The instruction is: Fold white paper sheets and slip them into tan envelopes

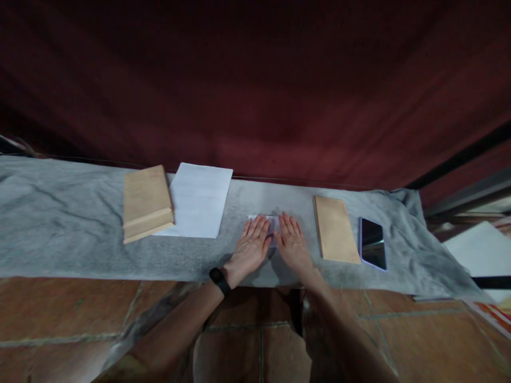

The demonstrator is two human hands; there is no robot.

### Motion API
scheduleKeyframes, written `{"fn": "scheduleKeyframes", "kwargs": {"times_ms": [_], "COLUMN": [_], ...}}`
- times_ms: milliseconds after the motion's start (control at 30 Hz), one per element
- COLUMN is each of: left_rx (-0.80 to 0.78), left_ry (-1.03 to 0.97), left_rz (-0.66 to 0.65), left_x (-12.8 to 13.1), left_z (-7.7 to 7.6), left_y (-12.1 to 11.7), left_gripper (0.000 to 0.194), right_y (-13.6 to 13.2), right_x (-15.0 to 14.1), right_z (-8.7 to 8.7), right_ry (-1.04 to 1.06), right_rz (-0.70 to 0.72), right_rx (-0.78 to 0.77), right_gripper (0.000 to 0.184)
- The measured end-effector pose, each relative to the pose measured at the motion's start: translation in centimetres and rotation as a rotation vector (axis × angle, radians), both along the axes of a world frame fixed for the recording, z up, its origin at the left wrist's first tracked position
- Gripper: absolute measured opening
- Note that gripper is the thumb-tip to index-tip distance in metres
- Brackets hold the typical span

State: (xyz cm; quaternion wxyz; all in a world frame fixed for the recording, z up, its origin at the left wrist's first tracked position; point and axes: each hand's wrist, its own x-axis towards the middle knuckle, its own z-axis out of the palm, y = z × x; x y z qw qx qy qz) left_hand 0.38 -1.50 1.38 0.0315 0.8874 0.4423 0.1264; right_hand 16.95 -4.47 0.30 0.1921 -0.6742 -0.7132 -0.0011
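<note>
My left hand (252,244) lies flat on a small folded piece of white paper (273,225), its fingers stretched out. Beside it my right hand (293,242) presses flat on the paper's right part, fingers also extended. Most of the paper is hidden under both hands; a strip shows between them and along the far edge. A stack of white sheets (199,199) lies to the left of my hands. Brown paper envelopes (146,197) overlap its left side. On the right sits another stack of brown envelopes (337,229).
A grey cloth (80,229) covers the long narrow surface. A phone (372,243) with a purple edge lies right of the right envelopes. Behind hangs a dark red curtain (255,122). Tiled floor (59,308) shows in front. White papers (481,250) stand at the far right.
</note>
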Motion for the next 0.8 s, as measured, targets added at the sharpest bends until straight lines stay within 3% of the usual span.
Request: {"fn": "scheduleKeyframes", "kwargs": {"times_ms": [267,800], "left_rx": [-0.029,-0.026], "left_ry": [0.048,0.057], "left_rz": [0.0,0.034], "left_x": [1.0,0.7], "left_z": [-1.1,-0.9], "left_y": [0.3,0.8], "left_gripper": [0.056,0.056], "right_y": [0.6,0.8], "right_x": [-1.7,-1.4], "right_z": [-0.1,-1.7], "right_ry": [-0.038,-0.098], "right_rz": [0.046,0.025], "right_rx": [-0.121,-0.027], "right_gripper": [0.053,0.052]}}
